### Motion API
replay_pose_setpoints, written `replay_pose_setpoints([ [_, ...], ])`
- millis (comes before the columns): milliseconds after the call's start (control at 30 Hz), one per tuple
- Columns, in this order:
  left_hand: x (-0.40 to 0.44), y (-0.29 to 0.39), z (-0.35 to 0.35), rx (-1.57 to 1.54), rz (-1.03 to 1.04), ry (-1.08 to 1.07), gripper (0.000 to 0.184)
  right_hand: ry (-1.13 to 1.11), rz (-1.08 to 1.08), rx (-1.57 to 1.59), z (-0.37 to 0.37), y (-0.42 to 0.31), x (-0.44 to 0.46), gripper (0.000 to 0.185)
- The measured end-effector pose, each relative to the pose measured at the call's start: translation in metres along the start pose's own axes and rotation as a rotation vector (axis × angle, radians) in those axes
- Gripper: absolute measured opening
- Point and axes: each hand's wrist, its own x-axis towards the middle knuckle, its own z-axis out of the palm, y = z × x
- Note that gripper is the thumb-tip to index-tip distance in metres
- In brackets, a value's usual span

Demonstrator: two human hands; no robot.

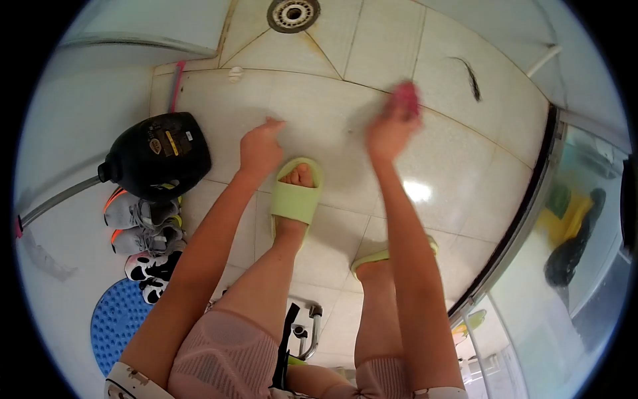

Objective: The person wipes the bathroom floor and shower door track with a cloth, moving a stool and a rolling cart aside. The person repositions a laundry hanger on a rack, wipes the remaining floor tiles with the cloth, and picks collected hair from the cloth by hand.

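My right hand (pixel 391 136) is closed around a pinkish-red thing (pixel 406 100), held low over the pale floor tiles. Both are smeared by motion, so its exact kind cannot be made out. My left hand (pixel 261 147) hovers above the floor, one finger stretched to the right and the others loosely bent, with nothing visible in it. Just below it is my foot in a light green slipper (pixel 297 201). The other green slipper (pixel 372 258) lies partly hidden beneath my right forearm.
A black jug (pixel 159 156), grey sneakers (pixel 143 214) and a blue bumpy mat (pixel 119 326) line the left side. A round floor drain (pixel 293 14) sits at the top, and a dark hair clump (pixel 474 85) at upper right. A glass door track (pixel 512 239) borders the right.
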Motion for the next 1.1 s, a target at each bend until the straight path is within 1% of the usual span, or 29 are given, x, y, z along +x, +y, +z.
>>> replay_pose_setpoints([
  [67, -0.003, 0.002, 0.002, -0.036, -0.023, 0.029, 0.040, -0.193, -0.217, -0.048, 0.039, -0.067, -0.024, 0.055],
  [133, -0.005, 0.001, -0.001, -0.036, -0.044, 0.058, 0.039, -0.462, -0.360, 0.111, 0.045, -0.114, -0.025, 0.053],
  [233, -0.007, -0.006, 0.001, -0.084, -0.061, 0.095, 0.037, -0.689, -0.462, 0.180, 0.040, -0.115, 0.011, 0.053],
  [267, -0.006, -0.008, -0.002, -0.119, -0.071, 0.124, 0.035, -0.649, -0.525, 0.164, 0.038, -0.100, 0.024, 0.051],
  [300, -0.004, -0.010, -0.006, -0.153, -0.083, 0.155, 0.033, -0.555, -0.567, 0.147, 0.042, -0.080, 0.036, 0.049],
  [333, -0.002, -0.014, -0.010, -0.185, -0.095, 0.188, 0.031, -0.564, -0.492, 0.070, 0.021, -0.069, 0.052, 0.048],
  [367, 0.003, -0.022, -0.012, -0.209, -0.132, 0.222, 0.030, -0.516, -0.422, 0.081, 0.009, -0.049, 0.064, 0.044],
  [433, 0.022, -0.043, -0.017, -0.256, -0.200, 0.290, 0.027, -0.433, -0.338, 0.053, -0.015, -0.003, 0.076, 0.048],
  [467, 0.033, -0.050, -0.021, -0.292, -0.304, 0.310, 0.028, -0.410, -0.277, 0.033, -0.033, 0.013, 0.076, 0.051],
  [533, 0.064, -0.060, -0.025, -0.326, -0.469, 0.363, 0.032, -0.373, -0.342, -0.025, -0.058, 0.045, 0.059, 0.057],
  [600, 0.095, -0.073, -0.014, -0.269, -0.562, 0.428, 0.036, -0.414, -0.377, -0.070, -0.077, 0.059, 0.033, 0.063],
  [633, 0.109, -0.078, -0.006, -0.214, -0.589, 0.460, 0.039, -0.504, -0.330, -0.071, -0.086, 0.062, 0.019, 0.065],
  [667, 0.121, -0.079, -0.003, -0.243, -0.519, 0.448, 0.039, -0.596, -0.278, -0.073, -0.092, 0.061, 0.004, 0.067],
  [733, 0.142, -0.074, 0.001, -0.301, -0.379, 0.417, 0.040, -0.694, -0.288, -0.004, -0.100, 0.052, -0.019, 0.070],
  [800, 0.166, -0.056, 0.002, -0.338, -0.323, 0.412, 0.038, -0.748, -0.278, -0.046, -0.101, 0.038, -0.032, 0.072],
  [933, 0.219, -0.024, -0.003, -0.370, -0.229, 0.322, 0.038, -0.712, -0.225, -0.042, -0.091, 0.036, -0.038, 0.073],
  [1033, 0.256, -0.011, -0.005, -0.314, -0.114, 0.307, 0.040, -0.706, -0.218, -0.067, -0.090, 0.033, -0.038, 0.072],
  [1100, 0.273, -0.009, -0.007, -0.285, -0.088, 0.260, 0.041, -0.693, -0.205, -0.088, -0.090, 0.030, -0.041, 0.073],
])
